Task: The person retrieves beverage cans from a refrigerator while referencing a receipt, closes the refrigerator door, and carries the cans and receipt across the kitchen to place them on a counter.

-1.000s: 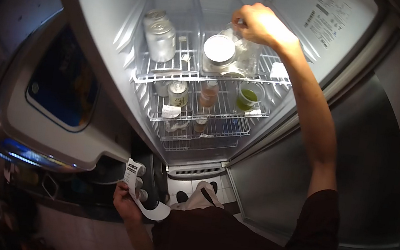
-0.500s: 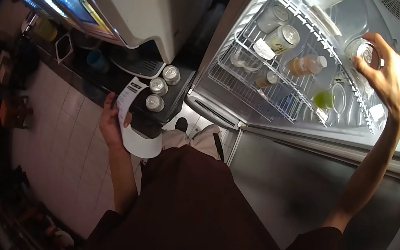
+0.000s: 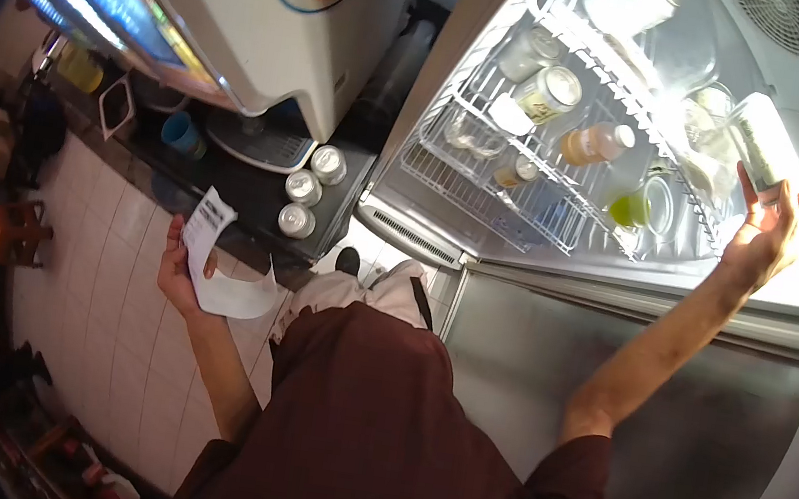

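My left hand is closed on a long curling printed paper slip, held low over the floor at left. Black print shows near its upper end. At the upper right, my right hand reaches into the open fridge, its fingers around the lower end of a tall, pale greenish container. Glare washes out its surface, so I cannot tell its exact kind. Beside it on the wire shelf are pale items blurred by light. Several silver-topped cans stand on the black counter.
The lower racks hold a yellowish can, an orange drink bottle and a green-bottomed cup. A large white machine overhangs the counter, with a blue cup nearby. An orange stool stands on the tiled floor.
My right hand has turned from gripping a can from above to holding a pale container upright from below. The paper slip and my left hand have shifted left and slightly down.
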Demonstrator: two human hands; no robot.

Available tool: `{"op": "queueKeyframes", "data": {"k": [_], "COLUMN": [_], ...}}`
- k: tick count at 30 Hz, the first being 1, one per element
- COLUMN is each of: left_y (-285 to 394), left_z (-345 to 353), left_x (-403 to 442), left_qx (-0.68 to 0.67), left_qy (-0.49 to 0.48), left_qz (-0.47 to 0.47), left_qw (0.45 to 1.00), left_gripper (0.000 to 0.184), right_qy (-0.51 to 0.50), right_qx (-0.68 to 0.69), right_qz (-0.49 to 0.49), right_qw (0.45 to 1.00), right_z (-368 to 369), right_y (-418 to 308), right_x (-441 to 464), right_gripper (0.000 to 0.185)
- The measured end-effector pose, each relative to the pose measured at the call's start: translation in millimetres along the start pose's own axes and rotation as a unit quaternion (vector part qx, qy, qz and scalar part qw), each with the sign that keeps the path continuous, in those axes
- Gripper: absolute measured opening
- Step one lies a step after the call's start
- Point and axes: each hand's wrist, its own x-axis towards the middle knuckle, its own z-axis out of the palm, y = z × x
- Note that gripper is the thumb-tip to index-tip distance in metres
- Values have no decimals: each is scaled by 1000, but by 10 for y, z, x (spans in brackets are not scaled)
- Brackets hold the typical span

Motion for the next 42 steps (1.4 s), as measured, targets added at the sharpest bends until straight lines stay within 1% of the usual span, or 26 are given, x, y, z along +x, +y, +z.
{"op": "queueKeyframes", "data": {"k": [1,2,3,4,6,7,8,9,10,11,13,14,15,16,17,19,22,26,29,32,33,35,36,39,40,42], "left_y": [-20,-55,-89,-143,-254,-294,-383,-456,-488,-520,-632,-696,-732,-789,-851,-907,-949,-959,-929,-938,-924,-905,-926,-918,-939,-1007], "left_z": [36,-150,-85,-122,-185,297,826,1185,1467,1660,1955,2081,2206,2287,2354,2516,2627,2687,2712,2691,2709,2769,2754,2791,2752,2724], "left_x": [34,115,141,284,573,332,79,-42,-175,-284,-353,-432,-478,-533,-591,-735,-860,-921,-899,-887,-896,-917,-909,-957,-929,-984], "left_qx": [0,6,-59,-58,-36,202,448,502,526,549,520,481,486,456,424,408,385,370,363,347,358,379,384,401,419,410], "left_qy": [-10,-18,-171,-232,-352,-273,-169,-175,-200,-171,-303,-346,-389,-422,-452,-503,-554,-578,-601,-619,-626,-637,-649,-637,-645,-605], "left_qz": [-6,-9,-55,-104,-196,-11,122,164,213,175,226,178,172,122,70,41,-16,-41,-39,-57,-72,-101,-99,-145,-188,-201], "left_qw": [1000,1000,982,965,914,940,870,831,799,799,765,786,764,774,782,761,738,726,711,702,689,664,649,642,611,653], "left_gripper": [44,41,39,39,44,36,30,30,34,42,44,39,31,27,23,18,20,20,20,21,22,24,30,34,44,49], "right_qy": [27,53,59,66,31,17,24,35,40,41,-47,-50,-56,-50,-58,-80,-104,-100,-108,-150,-168,-158,-164,-162,-158,-138], "right_qx": [23,45,92,146,353,449,423,401,436,475,608,630,651,650,680,734,746,768,744,753,756,741,734,719,713,683], "right_qz": [-26,-52,-69,-59,-48,-38,-25,-5,29,67,153,169,182,197,191,180,197,223,233,199,185,187,182,190,194,213], "right_qw": [999,996,992,985,934,892,905,915,898,876,778,756,735,732,705,650,627,592,616,609,605,625,633,648,655,685], "right_z": [-59,-114,-179,-318,-245,-212,-88,40,77,117,241,315,366,376,412,480,503,539,571,621,641,670,681,715,725,731], "right_y": [13,35,14,69,-113,-210,-360,-465,-477,-442,-334,-227,-140,-32,33,97,93,170,130,236,273,287,303,311,306,248], "right_x": [-75,-146,-218,-342,-624,-762,-858,-977,-1135,-1269,-1437,-1560,-1645,-1733,-1805,-1911,-1960,-2047,-2064,-2072,-2084,-2123,-2120,-2124,-2127,-2128], "right_gripper": [34,41,52,61,72,77,76,75,72,70,62,58,55,54,56,59,68,79,76,82,83,85,86,85,84,79]}}
